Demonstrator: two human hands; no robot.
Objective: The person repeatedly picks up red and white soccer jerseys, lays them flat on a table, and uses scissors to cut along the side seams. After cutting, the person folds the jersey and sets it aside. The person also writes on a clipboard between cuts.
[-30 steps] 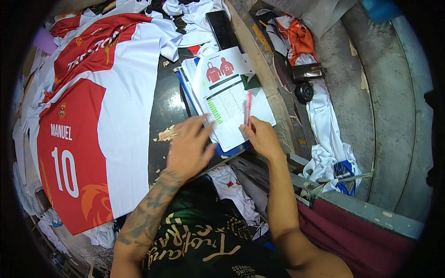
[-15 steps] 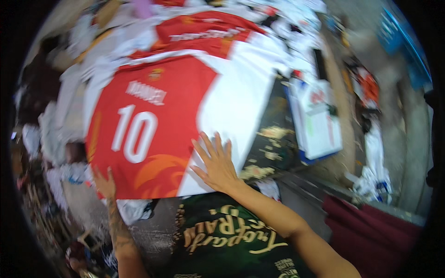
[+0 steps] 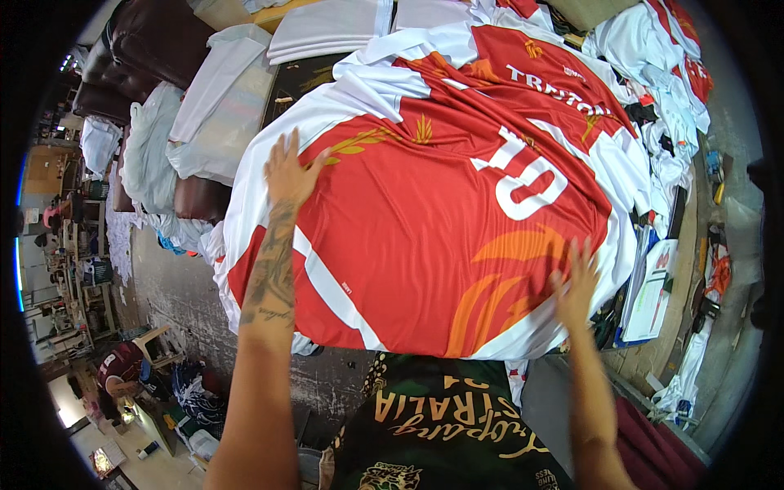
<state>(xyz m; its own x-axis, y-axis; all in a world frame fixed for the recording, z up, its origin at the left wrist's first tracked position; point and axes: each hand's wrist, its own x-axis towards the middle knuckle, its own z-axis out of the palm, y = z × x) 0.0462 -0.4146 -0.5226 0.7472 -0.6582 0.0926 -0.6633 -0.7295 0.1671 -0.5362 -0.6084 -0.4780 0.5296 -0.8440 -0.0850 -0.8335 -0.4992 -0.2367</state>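
Note:
Across the work table lies a large red and white jersey panel [image 3: 384, 253] with orange graphics, its white number area wrinkled toward the upper right. My left hand [image 3: 290, 170] rests with fingers apart on its upper left, near a white border and yellow leaf print. My right hand [image 3: 576, 282], slightly blurred, is spread on the panel's right part beside the orange graphic. Neither hand grips anything. Behind, more red and white jersey fabric [image 3: 551, 73] is piled. A clipboard with papers [image 3: 645, 294] lies at the table's right edge, partly hidden by fabric.
A dark brown sofa [image 3: 147, 45] and plastic-covered bundles [image 3: 220, 106] stand at the left. Folded white cloth [image 3: 318, 33] lies at the back. Another person [image 3: 118, 371] is bent over at a table below left. A maroon cloth [image 3: 649, 445] is at the lower right.
My hands left the pen and papers for the jersey panel, then moved farther apart and up it. The fabric is now more rumpled, with its number shifted right; the view has turned.

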